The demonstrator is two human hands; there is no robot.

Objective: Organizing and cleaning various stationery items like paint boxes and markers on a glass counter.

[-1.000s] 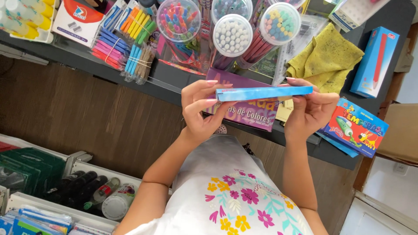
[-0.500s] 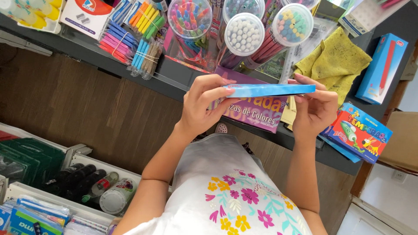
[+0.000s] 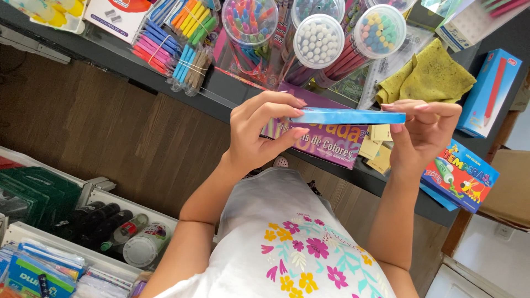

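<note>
Fingertips only: left hand [image 3: 259, 132] and right hand [image 3: 422, 132] pinch the thin blue box [image 3: 353, 116] by its ends above the counter [image 3: 221, 94]; such a light grip could let it slip.

Glossy cardboard box [image 3: 353, 116], matt dark shelf [image 3: 221, 91], rough yellow cloth [image 3: 430, 77].

**Bright, even daylight, soft shadows, sharp centre**

The scene is brightly and evenly lit, colours vivid. Light seems to come from beyond the right-hand fingers [image 3: 411, 107], where a pale patch at the frame's edge looks nearly washed out. The fingers cast only faint, soft shadows. Below the left-hand fingers [image 3: 276, 107] the wooden panel sits in dimmer shade under the tabletop [image 3: 221, 91]. Small glare spots show on the clear plastic lids [image 3: 317, 38] above the fingers. Focus is crisp at the centre; straight lines lean slightly towards the corners.
</note>
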